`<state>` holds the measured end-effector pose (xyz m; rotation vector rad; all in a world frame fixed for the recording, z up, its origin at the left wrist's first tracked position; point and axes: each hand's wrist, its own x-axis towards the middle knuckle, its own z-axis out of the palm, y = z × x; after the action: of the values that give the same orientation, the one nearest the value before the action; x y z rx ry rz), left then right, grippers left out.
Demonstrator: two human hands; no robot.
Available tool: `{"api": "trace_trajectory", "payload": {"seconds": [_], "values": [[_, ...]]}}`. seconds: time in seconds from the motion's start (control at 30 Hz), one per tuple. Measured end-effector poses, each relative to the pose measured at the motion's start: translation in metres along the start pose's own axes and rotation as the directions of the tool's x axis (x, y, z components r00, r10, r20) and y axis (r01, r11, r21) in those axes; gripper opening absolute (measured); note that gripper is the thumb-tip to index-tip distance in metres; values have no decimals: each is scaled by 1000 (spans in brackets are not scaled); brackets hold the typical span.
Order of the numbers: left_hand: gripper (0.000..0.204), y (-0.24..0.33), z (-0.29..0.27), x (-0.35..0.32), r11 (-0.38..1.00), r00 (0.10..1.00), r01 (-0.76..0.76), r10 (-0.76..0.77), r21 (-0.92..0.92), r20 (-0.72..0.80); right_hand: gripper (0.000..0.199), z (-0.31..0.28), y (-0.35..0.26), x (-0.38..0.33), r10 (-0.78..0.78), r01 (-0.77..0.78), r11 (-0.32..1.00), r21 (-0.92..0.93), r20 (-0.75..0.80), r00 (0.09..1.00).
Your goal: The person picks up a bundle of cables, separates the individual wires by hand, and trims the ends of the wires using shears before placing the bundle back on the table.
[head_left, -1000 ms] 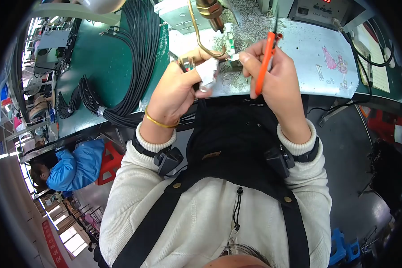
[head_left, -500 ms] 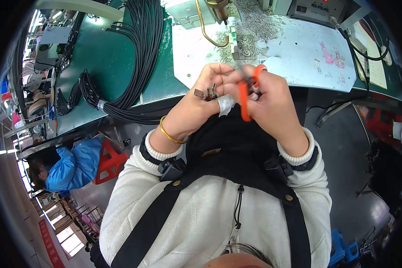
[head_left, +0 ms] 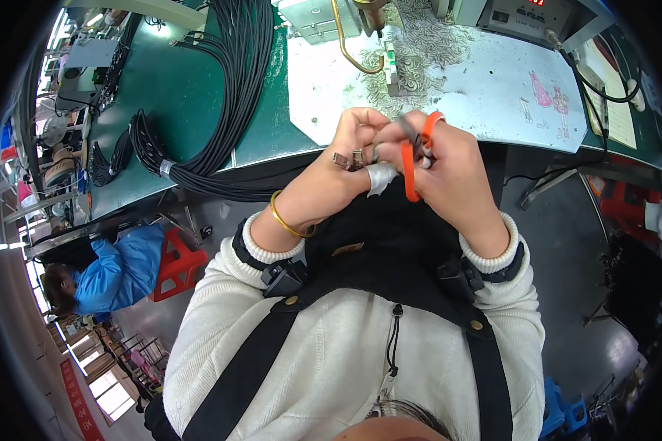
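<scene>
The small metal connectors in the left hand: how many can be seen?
2: the metal connectors sit side by side at the left hand's fingertips, close to the orange-handled scissors in the right hand. The fingers may hide more.

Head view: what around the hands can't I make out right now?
- Scissors: blades hidden between the right hand and left hand; only orange handles show.
- Connectors at the left fingers: too small to tell type.
- Whatever is being cut: covered by both hands.
- Small metal parts on the white mat: too small and blurred to identify.
</scene>
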<state>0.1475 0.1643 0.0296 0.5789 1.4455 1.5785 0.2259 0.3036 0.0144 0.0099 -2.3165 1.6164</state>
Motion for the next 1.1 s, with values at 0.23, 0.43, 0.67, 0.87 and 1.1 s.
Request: {"api": "trace_trajectory", "payload": {"seconds": [0.23,0.43,0.67,0.87,1.1], "values": [[18,5,7,-4,923,927,-207,291,326,-235,18,-8,-5,-3,488,-431,696,574,62,871],[10,-1,-1,-2,521,821,-372,571,768,11,27,-10,-12,5,530,-575,549,607,279,801],[17,-1,4,-1,908,884,-271,366,319,-290,17,9,3,2,322,-316,805,501,77,944],[17,7,-6,-3,930,970,132,-193,-342,-151,13,-4,9,3,-516,395,739,-546,-80,853],[17,7,-4,-5,993,975,66,-85,-100,-204,13,-8,3,-3,-514,389,737,-553,-85,854]]}}
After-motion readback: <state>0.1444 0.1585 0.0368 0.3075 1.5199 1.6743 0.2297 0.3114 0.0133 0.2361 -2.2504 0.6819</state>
